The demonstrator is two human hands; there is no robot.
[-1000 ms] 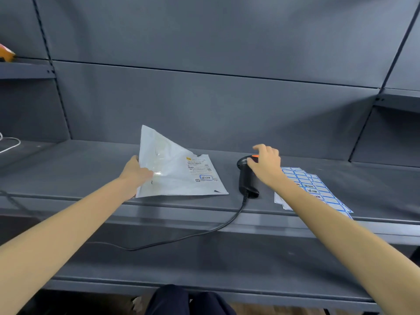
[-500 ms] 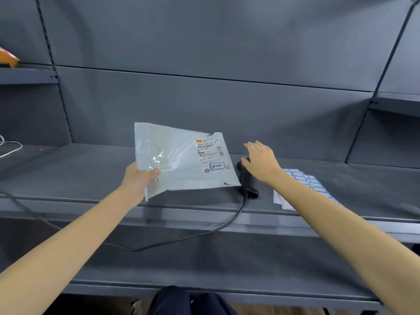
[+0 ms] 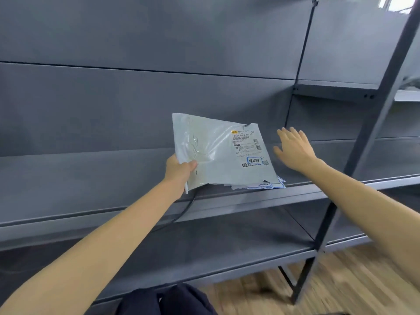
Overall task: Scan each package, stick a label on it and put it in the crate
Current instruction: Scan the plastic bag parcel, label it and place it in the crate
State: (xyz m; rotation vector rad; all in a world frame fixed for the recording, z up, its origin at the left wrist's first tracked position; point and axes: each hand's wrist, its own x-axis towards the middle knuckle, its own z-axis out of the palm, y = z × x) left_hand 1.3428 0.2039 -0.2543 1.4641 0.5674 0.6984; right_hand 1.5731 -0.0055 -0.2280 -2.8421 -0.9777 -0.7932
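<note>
Up off the shelf (image 3: pixel 91 178), the package (image 3: pixel 218 151) is held in the air in front of the grey back panel (image 3: pixel 136 98), tilted so its printed face looks toward the camera. It is a pale, glossy plastic mailer, creased near its left side. A shipping slip (image 3: pixel 246 144) with barcodes sits on its upper right part, and just below that is a small blue-edged label (image 3: pixel 254 160) with handwriting on it.

The left hand (image 3: pixel 178 171) holds the package at its lower left corner; its grip is a pinch, thumb on the front face and the other fingers hidden behind the plastic. The right hand (image 3: pixel 293 151) is apart from the package, just to its right, with the palm turned toward it and the fingers straight and spread, holding nothing.

Under the package's lower right edge, label sheets (image 3: pixel 268 185) with blue borders lie on the shelf near its front lip, partly hidden by the package. A dark cable (image 3: pixel 184 212) runs down from behind the package's lower left corner, over the shelf edge and toward the lower shelf (image 3: pixel 227 242). What it connects to is hidden.

To the right stands a dark upright post (image 3: pixel 363 137) of the rack, with wood-look floor (image 3: pixel 341 280) beyond it. At the bottom edge, dark trousers (image 3: pixel 166 301) show.
</note>
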